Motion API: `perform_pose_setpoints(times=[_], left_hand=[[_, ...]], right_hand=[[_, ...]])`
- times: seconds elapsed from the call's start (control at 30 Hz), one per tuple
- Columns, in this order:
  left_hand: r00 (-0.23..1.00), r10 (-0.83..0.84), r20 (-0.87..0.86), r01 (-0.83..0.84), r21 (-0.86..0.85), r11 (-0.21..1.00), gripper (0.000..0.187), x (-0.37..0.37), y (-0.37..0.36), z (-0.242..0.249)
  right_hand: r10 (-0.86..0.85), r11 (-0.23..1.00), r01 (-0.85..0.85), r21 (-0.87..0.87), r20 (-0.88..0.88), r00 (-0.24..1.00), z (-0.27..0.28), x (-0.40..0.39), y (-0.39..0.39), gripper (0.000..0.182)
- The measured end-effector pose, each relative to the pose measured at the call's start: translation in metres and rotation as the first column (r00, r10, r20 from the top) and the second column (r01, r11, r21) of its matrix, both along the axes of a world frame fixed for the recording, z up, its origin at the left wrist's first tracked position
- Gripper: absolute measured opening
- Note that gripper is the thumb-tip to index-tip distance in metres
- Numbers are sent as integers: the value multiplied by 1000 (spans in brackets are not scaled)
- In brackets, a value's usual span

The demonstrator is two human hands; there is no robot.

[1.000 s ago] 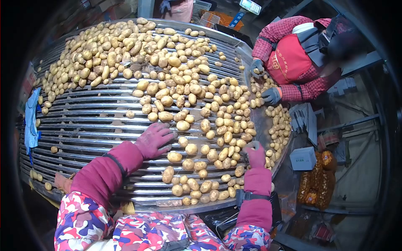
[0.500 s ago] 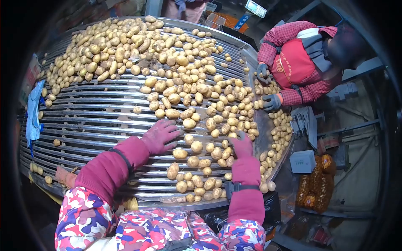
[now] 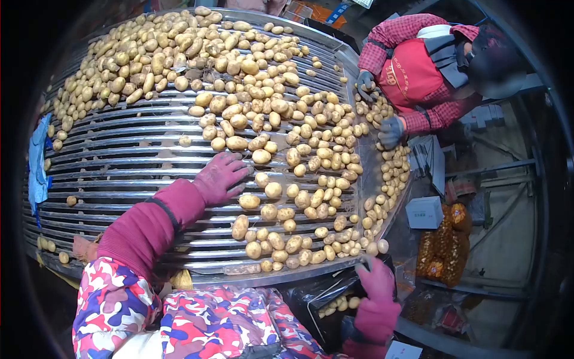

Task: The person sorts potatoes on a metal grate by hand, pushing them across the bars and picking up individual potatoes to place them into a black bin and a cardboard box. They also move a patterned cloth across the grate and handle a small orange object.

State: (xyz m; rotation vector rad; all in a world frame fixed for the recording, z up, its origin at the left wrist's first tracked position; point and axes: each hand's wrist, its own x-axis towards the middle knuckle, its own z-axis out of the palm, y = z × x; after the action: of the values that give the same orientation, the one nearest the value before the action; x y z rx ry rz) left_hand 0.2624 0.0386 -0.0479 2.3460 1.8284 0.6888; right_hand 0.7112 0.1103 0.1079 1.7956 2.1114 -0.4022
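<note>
My left hand (image 3: 222,178), in a pink glove, lies on the metal slats (image 3: 149,183) with its fingers spread, just left of the loose potatoes (image 3: 273,190). Nothing is in it. My right hand (image 3: 376,278), gloved alike, is past the front right corner of the slatted table, beside a black plastic-lined container (image 3: 314,294) with potatoes (image 3: 339,305) inside. Its fingers are blurred, and I cannot tell whether they hold anything. Potatoes of mixed size are spread over the slats between my hands and beyond.
A large potato heap (image 3: 149,57) covers the far left. Across the right edge, a person in a red apron (image 3: 406,75) has grey-gloved hands among small potatoes (image 3: 393,173) in a side trough. A white box (image 3: 424,212) and filled net sacks (image 3: 445,245) stand right; blue cloth (image 3: 39,170) hangs left.
My right hand has moved from the potatoes on the slats toward me and right, to beside the black container. My left hand stays on the slats. The view has shifted slightly.
</note>
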Motion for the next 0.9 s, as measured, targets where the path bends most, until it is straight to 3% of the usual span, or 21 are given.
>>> perform_pose_setpoints(times=[0.03, 0.1, 0.17, 0.23, 0.3, 0.33, 0.43, 0.47, 0.5, 0.53, 0.57, 0.6, 0.67, 0.83, 0.9], left_hand=[[1000, 5, 4, -5, -3, 1000, 46, 1, 0, -2], [1000, 14, 0, -14, -5, 1000, 46, 0, 0, -2], [1000, 18, -24, -18, -6, 1000, 47, 2, -1, 2], [999, 27, -35, -27, -10, 1000, 47, 2, -2, -2], [999, 21, -32, -22, -18, 1000, 48, 0, -2, -4], [999, 20, -30, -21, -14, 1000, 48, 0, -2, -1], [999, 28, -22, -28, -2, 1000, 49, -1, -3, -4], [999, 24, -21, -24, 0, 1000, 50, -1, -2, -5], [999, 39, -18, -39, 2, 999, 50, -3, -1, -5], [999, 34, -14, -34, -15, 999, 49, -3, -1, -5], [1000, 24, -6, -24, -30, 999, 49, -2, -1, -5], [1000, 20, -19, -21, -28, 999, 49, -3, 0, -7], [1000, 25, -17, -26, -35, 999, 49, -2, 1, -9], [999, 40, -21, -41, -45, 998, 49, -2, 2, -11], [999, 37, -26, -39, -61, 997, 48, -3, 1, -10]], right_hand=[[127, 974, -84, 212, -197, 972, -15, -9, 2, 41], [221, 966, -144, 217, -387, 895, -42, -55, 12, 36], [343, 930, -246, 273, -404, 848, -70, -103, 26, 37], [415, 892, -327, 312, -278, 866, -95, -143, 42, 48], [356, 931, -358, 67, 38, 934, -100, -185, 48, 60], [392, 912, -395, 111, 44, 919, -121, -190, 52, 69], [409, 908, -400, 122, -55, 911, -130, -179, 63, 67], [244, 969, -243, 36, -256, 935, -121, -175, 68, 68], [-118, 955, -110, -277, -692, 713, -122, -164, 75, 61], [-351, 890, -88, -447, -795, 496, -115, -159, 74, 59], [-568, 791, -108, -603, -788, 240, -108, -154, 71, 58], [-565, 791, -110, -602, -787, 248, -112, -149, 73, 58], [-771, 606, -447, -658, -625, -126, -126, -142, 77, 57], [-786, 599, -481, -640, -585, -199, -112, -159, 65, 62], [-739, 665, -379, -643, -639, -214, -110, -165, 64, 67]])
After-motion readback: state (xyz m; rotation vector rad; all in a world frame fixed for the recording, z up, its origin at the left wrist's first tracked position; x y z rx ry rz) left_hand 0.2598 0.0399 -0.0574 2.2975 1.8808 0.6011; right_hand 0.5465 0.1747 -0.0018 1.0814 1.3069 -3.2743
